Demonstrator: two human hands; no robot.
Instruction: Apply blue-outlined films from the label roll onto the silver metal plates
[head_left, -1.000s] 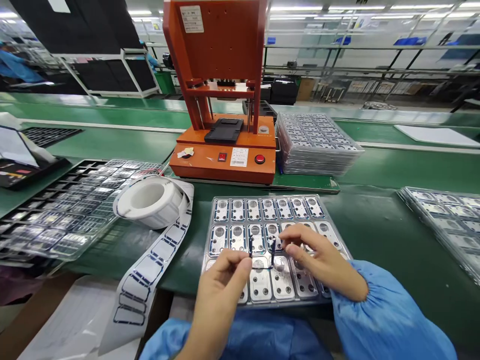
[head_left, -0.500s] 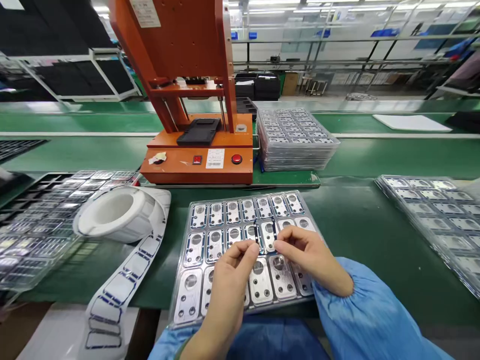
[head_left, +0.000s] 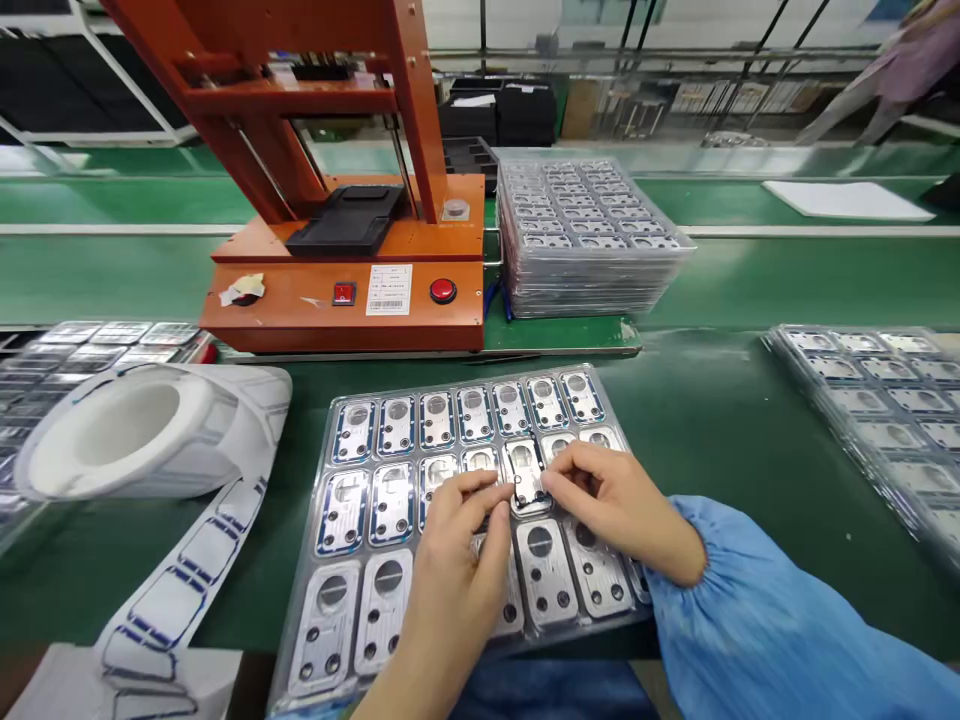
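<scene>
A clear plastic tray (head_left: 325, 500) holds rows of silver metal plates, each with a round disc and small holes; many in the two far rows carry dark blue edging. My left hand (head_left: 461, 540) pinches one side of a thin dark adhesive frame (head_left: 517, 488) at the left edge of a plate (head_left: 525, 465) in the middle row. My right hand (head_left: 611, 495) is closed at the opposite edge, its fingertips on the frame's other side. The fingertips partly cover the frame and neighbouring plates. To the left, a white roll of backing paper (head_left: 225, 420) trails a strip bearing similar dark frames.
An orange press (head_left: 345, 300) with a black fixture stands behind the tray. Right of it rises a stack of filled clear trays (head_left: 592, 270). More trays lie at the right (head_left: 885, 400) and far left (head_left: 45, 380). A person (head_left: 892, 70) is in the background.
Both hands have brought the dark frame down from above the tray onto the middle-row plate. The camera view has tilted down and closer, so the press and roll appear farther left.
</scene>
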